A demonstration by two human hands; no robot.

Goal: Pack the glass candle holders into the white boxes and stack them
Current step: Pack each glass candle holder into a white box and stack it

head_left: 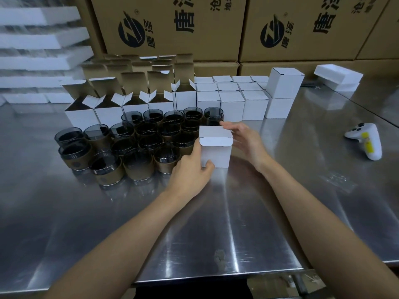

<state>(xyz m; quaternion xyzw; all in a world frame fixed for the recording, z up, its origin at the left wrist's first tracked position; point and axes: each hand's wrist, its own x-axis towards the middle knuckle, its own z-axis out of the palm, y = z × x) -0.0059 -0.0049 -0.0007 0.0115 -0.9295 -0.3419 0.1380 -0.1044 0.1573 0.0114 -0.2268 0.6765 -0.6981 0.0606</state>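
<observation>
Left of closed white box: packed cluster of smoked-glass candle holders just beside it | Behind: rows of open boxes and stacked shut boxes block the way | Right: bare steel table out to a white controller | Front: bare table to its near edge.

Both bare forearms reach in from the near edge and converge. The left hand grips the white box at its near-left corner (thumb on the near face). The right hand, fingers straight, touches its far-right top edge.
</observation>
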